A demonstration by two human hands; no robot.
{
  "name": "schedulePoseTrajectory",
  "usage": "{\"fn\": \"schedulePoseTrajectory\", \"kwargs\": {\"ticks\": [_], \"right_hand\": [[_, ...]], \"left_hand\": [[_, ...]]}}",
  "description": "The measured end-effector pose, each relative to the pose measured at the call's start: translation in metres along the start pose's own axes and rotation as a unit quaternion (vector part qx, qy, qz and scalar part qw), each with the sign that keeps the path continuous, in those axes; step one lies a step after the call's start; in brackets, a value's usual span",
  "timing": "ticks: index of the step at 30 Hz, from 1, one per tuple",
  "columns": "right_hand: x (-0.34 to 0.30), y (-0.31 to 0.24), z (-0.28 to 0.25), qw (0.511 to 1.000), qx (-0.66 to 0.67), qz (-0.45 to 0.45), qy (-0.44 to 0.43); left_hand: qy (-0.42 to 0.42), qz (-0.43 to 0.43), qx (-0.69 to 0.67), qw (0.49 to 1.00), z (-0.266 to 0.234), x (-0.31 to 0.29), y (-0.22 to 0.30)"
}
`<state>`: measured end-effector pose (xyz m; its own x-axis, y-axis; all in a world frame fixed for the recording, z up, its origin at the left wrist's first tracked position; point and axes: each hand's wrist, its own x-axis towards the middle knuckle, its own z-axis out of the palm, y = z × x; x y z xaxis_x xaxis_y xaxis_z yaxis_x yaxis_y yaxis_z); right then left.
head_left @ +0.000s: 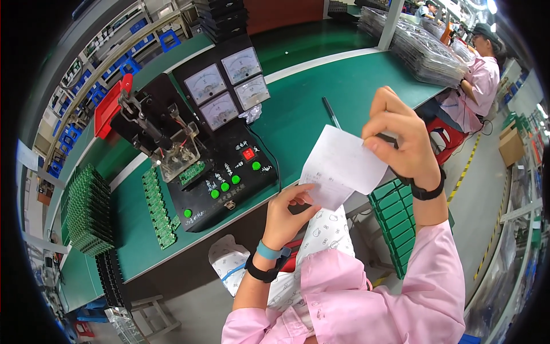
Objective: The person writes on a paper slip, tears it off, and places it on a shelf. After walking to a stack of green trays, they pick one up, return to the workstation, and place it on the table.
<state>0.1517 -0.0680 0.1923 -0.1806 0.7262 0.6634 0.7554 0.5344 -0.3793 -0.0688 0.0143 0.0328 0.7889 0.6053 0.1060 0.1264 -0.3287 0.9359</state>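
Note:
White paper sheets (344, 157), folded or stacked, hang between my two hands above my lap, just off the table's front edge. My left hand (289, 212) pinches the lower left edge between thumb and fingers. The upper right corner is gripped by my right hand (395, 135), raised higher with the fingers bent. Faint print shows on the lower part of the paper. A dark pen (330, 112) lies on the green table (298, 92) behind the paper.
A black test fixture (229, 200) with dial meters (205, 84), green buttons and a clamp stands left. Beside it lies a strip of green circuit boards (157, 209); more boards (86, 212) stand stacked farther left. Green trays (395, 223) sit low right. Another person (481, 86) works beyond plastic trays (418, 51).

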Motion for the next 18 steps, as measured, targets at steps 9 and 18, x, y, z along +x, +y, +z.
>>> {"fn": "schedulePoseTrajectory", "kwargs": {"ticks": [9, 18], "right_hand": [[0.014, 0.007, -0.025, 0.984, 0.127, 0.069, -0.099], [-0.007, 0.133, -0.052, 0.963, 0.102, 0.161, 0.191]], "left_hand": [[0.173, 0.164, -0.054, 0.97, 0.02, 0.016, 0.019], [0.189, -0.048, -0.272, 0.942, 0.012, 0.043, 0.002]]}}
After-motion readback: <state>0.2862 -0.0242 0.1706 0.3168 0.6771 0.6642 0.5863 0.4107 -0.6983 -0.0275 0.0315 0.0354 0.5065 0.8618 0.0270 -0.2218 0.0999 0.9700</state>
